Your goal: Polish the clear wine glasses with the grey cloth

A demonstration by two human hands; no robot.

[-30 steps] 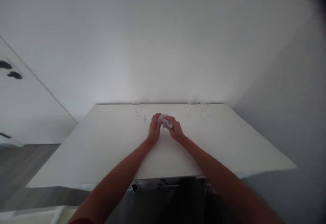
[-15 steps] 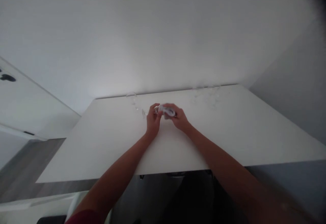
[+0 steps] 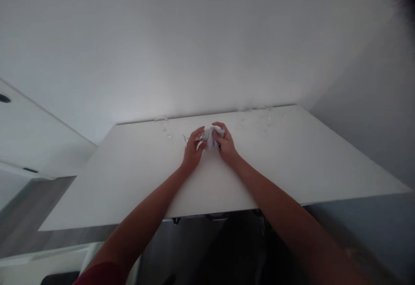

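The left hand is curled part way round a small clear glass, with a gap showing between finger and thumb. The right hand is closed on a bunched white cloth, right up by the glass. Both things are at the middle of the big white worktop, toward its far edge. More clear things are far right, too faint to count. A plain wall is behind.
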